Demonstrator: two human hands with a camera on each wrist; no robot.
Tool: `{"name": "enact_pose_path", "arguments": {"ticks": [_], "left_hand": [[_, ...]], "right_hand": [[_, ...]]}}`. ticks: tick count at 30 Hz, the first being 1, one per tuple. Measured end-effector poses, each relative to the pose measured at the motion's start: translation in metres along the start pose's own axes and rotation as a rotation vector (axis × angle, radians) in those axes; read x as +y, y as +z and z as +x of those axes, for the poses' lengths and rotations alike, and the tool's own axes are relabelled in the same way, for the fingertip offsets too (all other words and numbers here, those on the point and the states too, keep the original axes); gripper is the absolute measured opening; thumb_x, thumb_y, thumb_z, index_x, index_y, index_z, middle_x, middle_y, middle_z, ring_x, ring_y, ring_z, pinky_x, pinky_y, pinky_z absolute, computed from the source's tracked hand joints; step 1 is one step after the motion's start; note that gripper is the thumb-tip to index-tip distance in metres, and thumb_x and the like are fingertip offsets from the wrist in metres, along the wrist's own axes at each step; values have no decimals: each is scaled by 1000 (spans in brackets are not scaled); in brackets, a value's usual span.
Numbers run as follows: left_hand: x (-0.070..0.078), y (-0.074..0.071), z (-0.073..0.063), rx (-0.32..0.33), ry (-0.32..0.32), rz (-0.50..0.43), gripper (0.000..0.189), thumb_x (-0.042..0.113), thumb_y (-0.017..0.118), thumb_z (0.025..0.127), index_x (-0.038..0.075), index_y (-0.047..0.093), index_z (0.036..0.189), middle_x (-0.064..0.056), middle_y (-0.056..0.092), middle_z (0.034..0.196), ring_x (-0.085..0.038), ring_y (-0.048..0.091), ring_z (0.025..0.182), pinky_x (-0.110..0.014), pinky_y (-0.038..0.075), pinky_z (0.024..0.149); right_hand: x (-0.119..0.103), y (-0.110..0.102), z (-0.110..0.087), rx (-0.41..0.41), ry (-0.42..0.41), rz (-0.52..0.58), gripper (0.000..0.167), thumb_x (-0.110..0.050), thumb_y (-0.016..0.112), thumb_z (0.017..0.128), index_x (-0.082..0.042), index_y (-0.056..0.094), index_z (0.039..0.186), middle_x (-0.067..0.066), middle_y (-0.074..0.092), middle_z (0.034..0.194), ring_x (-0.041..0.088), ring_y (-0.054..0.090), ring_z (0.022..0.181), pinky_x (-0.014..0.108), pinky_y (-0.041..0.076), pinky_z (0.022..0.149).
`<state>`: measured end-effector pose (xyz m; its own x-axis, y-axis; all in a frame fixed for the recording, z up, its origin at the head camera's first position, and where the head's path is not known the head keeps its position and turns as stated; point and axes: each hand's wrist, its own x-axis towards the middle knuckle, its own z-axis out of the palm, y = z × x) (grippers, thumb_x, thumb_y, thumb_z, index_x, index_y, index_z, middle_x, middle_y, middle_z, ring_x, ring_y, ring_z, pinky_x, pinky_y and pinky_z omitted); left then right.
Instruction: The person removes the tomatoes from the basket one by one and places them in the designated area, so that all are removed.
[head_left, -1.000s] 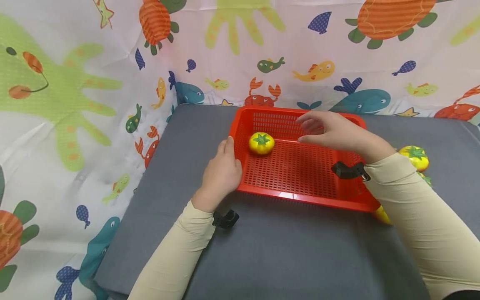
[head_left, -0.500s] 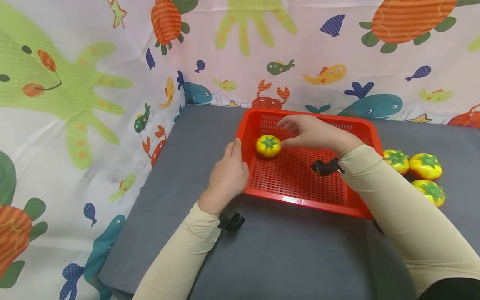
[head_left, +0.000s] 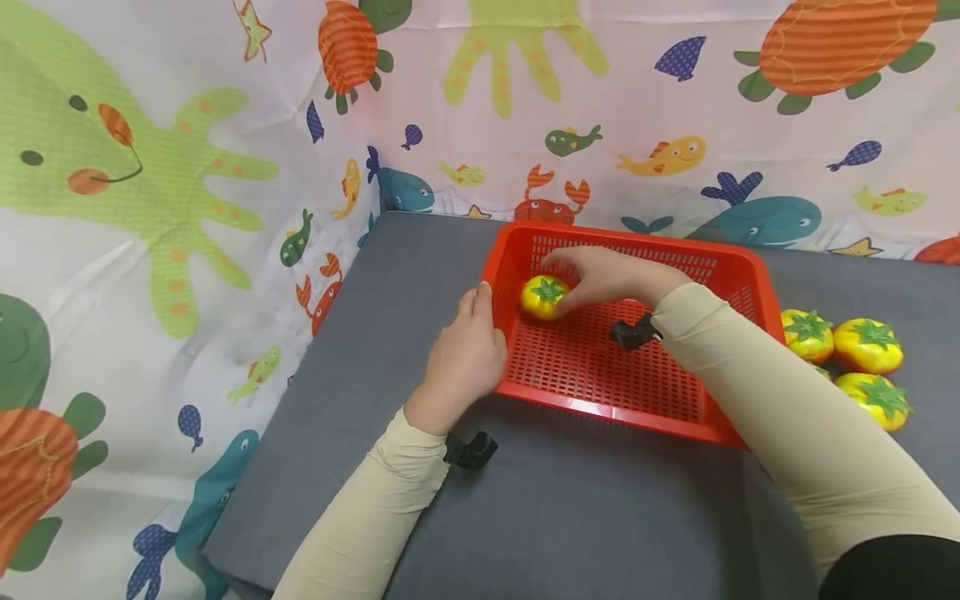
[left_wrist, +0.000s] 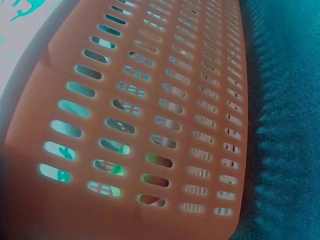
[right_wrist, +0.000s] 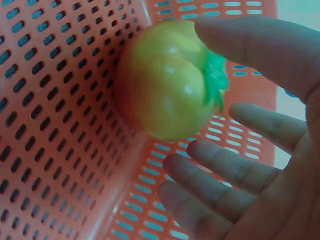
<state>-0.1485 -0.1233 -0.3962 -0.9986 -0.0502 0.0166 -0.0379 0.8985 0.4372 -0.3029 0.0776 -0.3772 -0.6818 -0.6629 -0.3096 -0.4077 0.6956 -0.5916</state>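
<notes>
In the head view, a yellow tomato [head_left: 544, 297] with a green leafy top lies in the left end of a red plastic basket [head_left: 622, 408]. My right hand [head_left: 611, 275] reaches into the basket with thumb and fingers spread around the tomato. Seen from the right wrist, the thumb [right_wrist: 245, 42] overlaps the tomato's upper edge, while the fingers [right_wrist: 225, 170] stay apart from it. My left hand [head_left: 461, 358] grips the basket's left rim; its fingertips are partly hidden. The left wrist view shows the basket's slotted wall [left_wrist: 115, 135] and no part of the hand.
Several more yellow tomatoes [head_left: 868, 345] sit on the grey table [head_left: 585, 508] just right of the basket, partly behind my right sleeve. A curtain [head_left: 480, 133] printed with sea animals hangs at the back and left.
My right hand has moved left and down inside the basket to the tomato. The left hand stays at the rim. The view has shifted, bringing more of the tomatoes at right into sight.
</notes>
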Motion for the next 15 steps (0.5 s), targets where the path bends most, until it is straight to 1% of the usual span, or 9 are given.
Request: {"name": "enact_pose_path", "arguments": {"ticks": [5, 8, 11, 15], "left_hand": [[-1, 1, -1, 12, 20, -1, 67, 17, 55, 103, 3, 32, 164, -15, 43, 161, -33, 64, 66, -48, 60, 65], [-2, 2, 0, 22, 29, 0, 66, 17, 55, 103, 2, 32, 163, -15, 43, 160, -33, 65, 66, -48, 60, 65], [-3, 2, 1, 25, 31, 5, 66, 17, 55, 103, 2, 33, 163, -15, 44, 160, -33, 64, 66, -48, 60, 66], [-4, 3, 1, 17, 25, 2, 67, 16, 55, 103, 2, 32, 163, -15, 44, 160, -32, 64, 64, -47, 60, 65]], "right_hand": [[3, 10, 10, -25, -9, -13, 75, -21, 86, 86, -12, 52, 152, 14, 58, 144, 35, 52, 128, 60, 43, 112], [5, 13, 12, -22, -11, -14, 76, -20, 86, 86, -15, 51, 152, 13, 58, 142, 35, 51, 127, 61, 43, 111], [7, 15, 14, -18, -20, -19, 75, -19, 85, 87, -14, 50, 153, 15, 58, 142, 38, 51, 126, 62, 42, 111], [8, 16, 16, -4, -24, -36, 74, -19, 85, 87, -15, 51, 153, 15, 59, 141, 37, 52, 125, 62, 43, 110]]}}
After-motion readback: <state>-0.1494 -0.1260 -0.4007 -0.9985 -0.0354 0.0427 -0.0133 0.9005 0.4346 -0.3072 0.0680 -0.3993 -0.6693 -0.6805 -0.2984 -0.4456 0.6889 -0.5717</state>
